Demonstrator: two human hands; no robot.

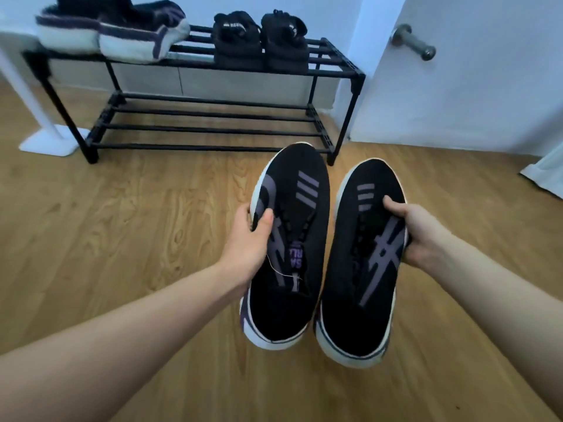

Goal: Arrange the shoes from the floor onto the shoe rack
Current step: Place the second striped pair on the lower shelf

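I hold a pair of black sneakers with purple stripes and white soles above the wooden floor, toes pointing away from me. My left hand point(248, 239) grips the left sneaker point(292, 233) at its outer side. My right hand point(419, 231) grips the right sneaker point(359, 269) at its outer side. The black two-tier shoe rack point(335, 74) stands ahead against the wall. Its top shelf carries a pair of white-and-purple fuzzy slippers point(122, 35) on the left and a pair of black sandals point(259, 41) on the right. The lower shelf point(207, 129) holds nothing.
A white door point(472, 86) with a metal handle point(414, 41) stands right of the rack. A white stand base point(48, 141) sits on the floor at the rack's left end. A white curtain edge point(545, 175) hangs at the far right.
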